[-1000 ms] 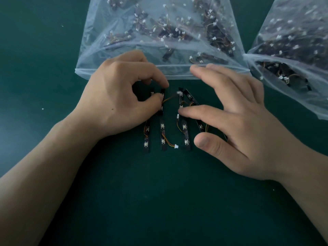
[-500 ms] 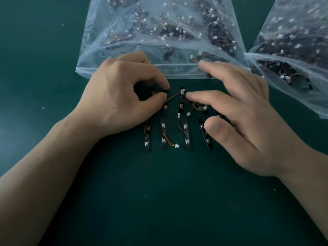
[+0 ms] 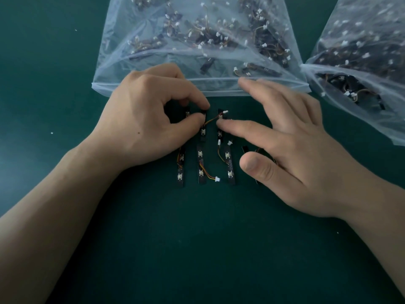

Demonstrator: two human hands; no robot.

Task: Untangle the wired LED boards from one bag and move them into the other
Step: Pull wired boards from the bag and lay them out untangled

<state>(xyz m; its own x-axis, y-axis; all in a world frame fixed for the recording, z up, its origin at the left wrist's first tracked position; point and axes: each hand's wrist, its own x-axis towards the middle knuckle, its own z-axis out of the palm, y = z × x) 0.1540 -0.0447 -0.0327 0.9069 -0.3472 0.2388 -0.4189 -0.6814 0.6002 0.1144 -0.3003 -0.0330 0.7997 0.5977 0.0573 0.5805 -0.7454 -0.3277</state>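
Head view: my left grip (image 3: 144, 119) pinches a light, stiff board (image 3: 203, 133) by its edges on the desk (image 3: 197, 238), right grip (image 3: 291, 150) spread wide, fingertip at the thin, snag-prone wire (image 3: 211, 121).

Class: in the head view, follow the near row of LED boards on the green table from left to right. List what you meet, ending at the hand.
first LED board → second LED board → white connector → third LED board → right hand
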